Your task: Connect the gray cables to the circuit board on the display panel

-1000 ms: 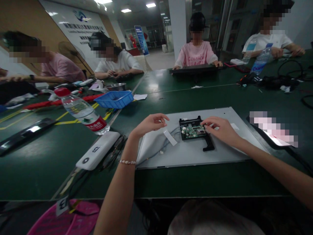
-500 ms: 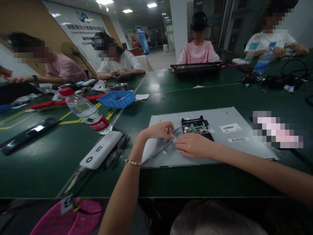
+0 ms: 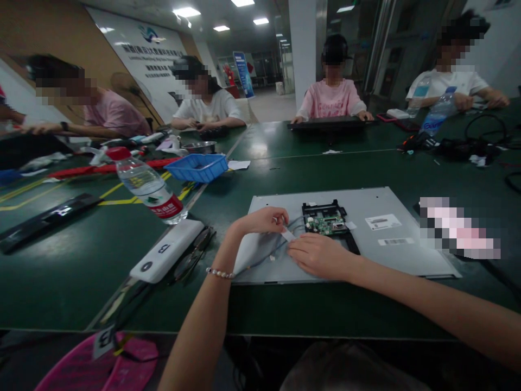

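A flat grey metal panel [image 3: 391, 255] lies on the green table. A green circuit board [image 3: 325, 225] in a black frame sits on it, with grey cables [image 3: 264, 255] running to its left. My left hand [image 3: 268, 220], closed in a pinch, holds the upper end of a small white strip [image 3: 288, 234] over the cables. My right hand [image 3: 319, 254] lies low on the panel, just below the board, its fingertips together by the strip's lower end; whether they grip anything is hidden.
Left of the panel are a red-capped bottle [image 3: 150, 187], a white power bank [image 3: 166, 251], glasses [image 3: 193, 255] and a blue tray [image 3: 199, 167]. A blurred-out pink object [image 3: 459, 228] lies right. Several people sit around the table.
The white strip shows more between my hands, and my right hand has shifted slightly down and left. The person opposite has lowered a dark flat frame toward the table. The camera view has tilted up.
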Motion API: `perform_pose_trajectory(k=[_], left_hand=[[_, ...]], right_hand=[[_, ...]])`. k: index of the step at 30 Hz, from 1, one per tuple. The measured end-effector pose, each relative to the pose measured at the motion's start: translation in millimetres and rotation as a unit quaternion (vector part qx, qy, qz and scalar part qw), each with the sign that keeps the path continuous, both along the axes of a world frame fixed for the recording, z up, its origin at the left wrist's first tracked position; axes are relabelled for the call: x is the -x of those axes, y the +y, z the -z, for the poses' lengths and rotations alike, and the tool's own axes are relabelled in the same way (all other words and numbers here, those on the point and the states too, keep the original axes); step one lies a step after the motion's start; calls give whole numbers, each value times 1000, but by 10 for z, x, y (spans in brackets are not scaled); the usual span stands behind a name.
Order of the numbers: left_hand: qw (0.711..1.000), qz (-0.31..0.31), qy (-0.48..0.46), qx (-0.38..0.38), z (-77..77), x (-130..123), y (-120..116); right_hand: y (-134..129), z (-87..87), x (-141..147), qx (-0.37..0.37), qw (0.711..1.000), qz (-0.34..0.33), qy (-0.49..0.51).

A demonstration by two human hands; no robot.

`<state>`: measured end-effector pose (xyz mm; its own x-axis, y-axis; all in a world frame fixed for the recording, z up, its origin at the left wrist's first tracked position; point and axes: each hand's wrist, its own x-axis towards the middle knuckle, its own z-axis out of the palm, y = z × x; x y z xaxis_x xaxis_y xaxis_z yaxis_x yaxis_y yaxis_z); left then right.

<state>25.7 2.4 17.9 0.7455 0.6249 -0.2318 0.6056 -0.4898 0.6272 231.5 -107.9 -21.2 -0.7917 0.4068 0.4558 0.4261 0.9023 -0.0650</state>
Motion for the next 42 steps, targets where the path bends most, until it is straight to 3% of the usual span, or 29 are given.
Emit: perform_pose_trajectory(k=[20, 33, 42], left_hand=[[999, 4, 20, 25, -56, -79, -81], [999, -23, 26, 26, -50, -117, -100], [996, -47, 17, 70, -86, -88, -122]], right_hand=[[-10, -36, -15, 33, 999, 15, 12], [-5, -42, -29, 8, 1000, 20, -14], [-2, -46, -39, 17, 999, 24, -26]])
